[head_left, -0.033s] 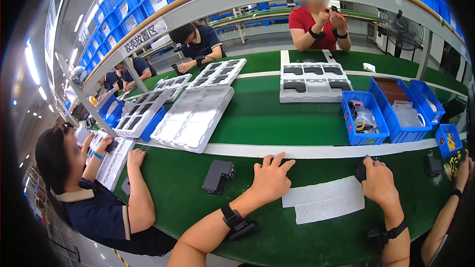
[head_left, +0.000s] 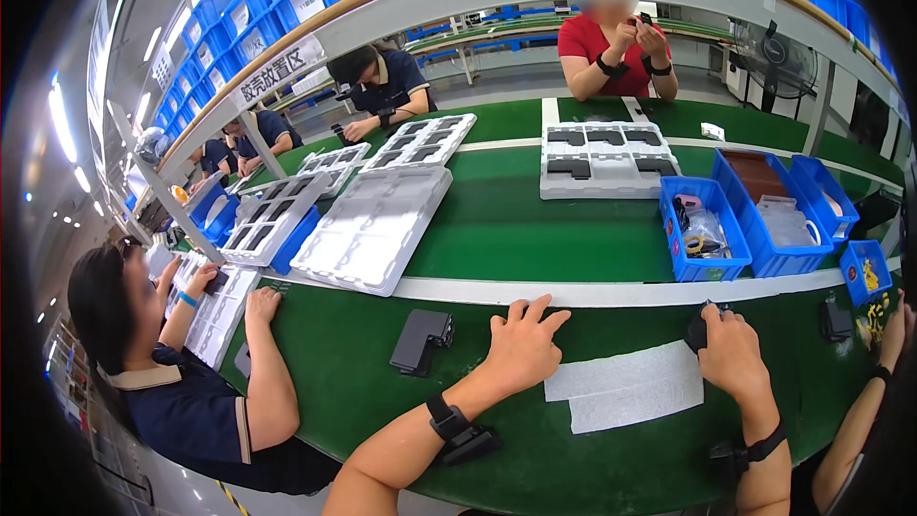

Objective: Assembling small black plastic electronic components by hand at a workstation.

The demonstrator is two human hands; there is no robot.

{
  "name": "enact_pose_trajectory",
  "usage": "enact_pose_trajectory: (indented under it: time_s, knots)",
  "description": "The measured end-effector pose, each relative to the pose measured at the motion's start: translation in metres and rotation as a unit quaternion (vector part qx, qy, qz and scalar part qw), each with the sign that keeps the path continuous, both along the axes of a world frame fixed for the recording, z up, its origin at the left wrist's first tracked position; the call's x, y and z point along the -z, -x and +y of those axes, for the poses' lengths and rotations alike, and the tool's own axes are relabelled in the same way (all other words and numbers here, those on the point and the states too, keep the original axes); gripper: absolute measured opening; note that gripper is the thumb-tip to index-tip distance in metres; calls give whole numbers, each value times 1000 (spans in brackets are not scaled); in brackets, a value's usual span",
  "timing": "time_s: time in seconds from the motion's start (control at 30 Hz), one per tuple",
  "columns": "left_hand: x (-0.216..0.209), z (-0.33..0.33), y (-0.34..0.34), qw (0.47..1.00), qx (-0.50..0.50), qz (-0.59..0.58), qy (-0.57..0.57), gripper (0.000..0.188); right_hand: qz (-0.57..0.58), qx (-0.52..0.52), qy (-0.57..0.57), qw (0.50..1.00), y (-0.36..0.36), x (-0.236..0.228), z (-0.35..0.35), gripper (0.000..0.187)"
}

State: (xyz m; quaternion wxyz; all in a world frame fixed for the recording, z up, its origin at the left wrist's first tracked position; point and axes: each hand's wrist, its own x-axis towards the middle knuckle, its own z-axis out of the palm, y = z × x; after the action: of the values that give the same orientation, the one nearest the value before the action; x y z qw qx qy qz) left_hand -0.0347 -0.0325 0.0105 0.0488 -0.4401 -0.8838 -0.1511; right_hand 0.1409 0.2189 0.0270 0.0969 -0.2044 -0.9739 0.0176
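Note:
My left hand lies on the green mat with its fingers spread and nothing in them. The fingertips reach close to a white strip along the table. My right hand is closed round a small black part, mostly hidden by the fingers, so its kind is not clear. Between my hands lies a whitish sheet made of two overlapping strips. A small stack of black L-shaped pieces rests left of my left hand.
White moulded trays and a tray with black pieces stand beyond the strip. Blue bins are at the right, near black parts. A co-worker's arm is on the left, another's hand at the right edge.

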Motion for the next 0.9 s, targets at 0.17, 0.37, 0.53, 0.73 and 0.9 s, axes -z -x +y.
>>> enact_pose_trajectory:
  time_s: [0.17,0.37,0.53,0.73,0.9]
  knots:
    - [1,-1,3,1000,5,-15,-6,51,5,11,22,1000,2,-7,-4,46]
    - [-3,-2,-1,999,-8,-52,-1,48,13,9,35,999,-2,-14,-6,43]
    - [-12,8,-16,995,-3,33,-96,49,18,7,18,1000,-3,-11,-4,40]
    - [-8,17,-32,923,170,-248,-242,38,29,1,17,999,1,-18,-12,35]
    - [-10,18,-37,889,128,-409,-163,38,112,-31,-23,993,3,-20,-30,32]
